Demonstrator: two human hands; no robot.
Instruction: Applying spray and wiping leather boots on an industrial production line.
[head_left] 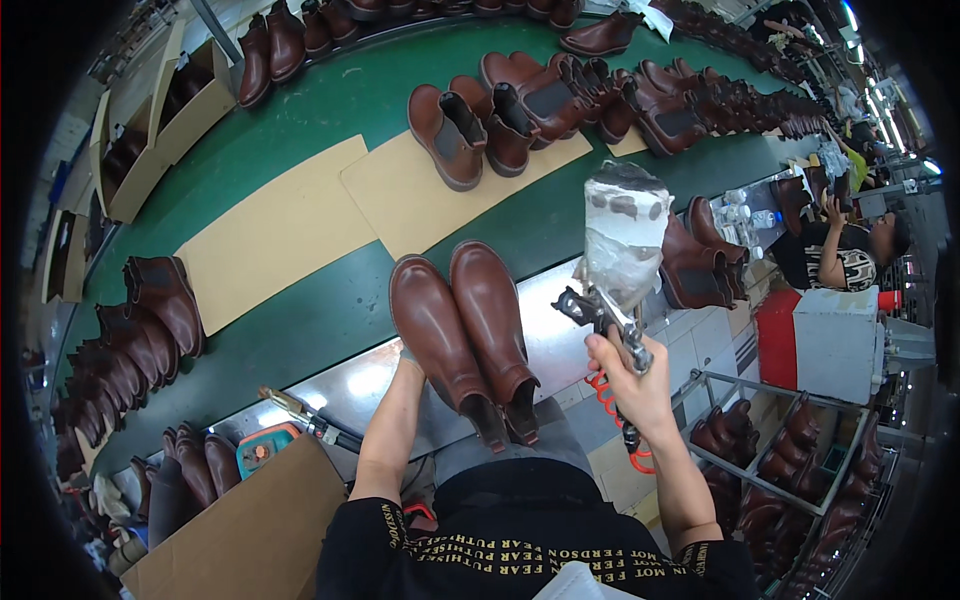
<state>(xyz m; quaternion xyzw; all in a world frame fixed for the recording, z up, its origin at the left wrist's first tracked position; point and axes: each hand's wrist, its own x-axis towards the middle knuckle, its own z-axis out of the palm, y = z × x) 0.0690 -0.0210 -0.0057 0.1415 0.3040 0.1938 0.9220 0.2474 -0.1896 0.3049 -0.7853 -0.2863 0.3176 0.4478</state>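
The right hand [628,372] has its grip closed around a metal spray gun with a plastic-wrapped cup [622,255], while the left hand [408,362], grip hidden, reaches under two glossy brown leather boots [465,335] at the green counter [330,310] edge.

a pair of glossy brown ankle boots [462,330] lies side by side, toes pointing far, heels near. just right, a spray gun [612,300] stands raised, its cup wrapped in stained plastic.
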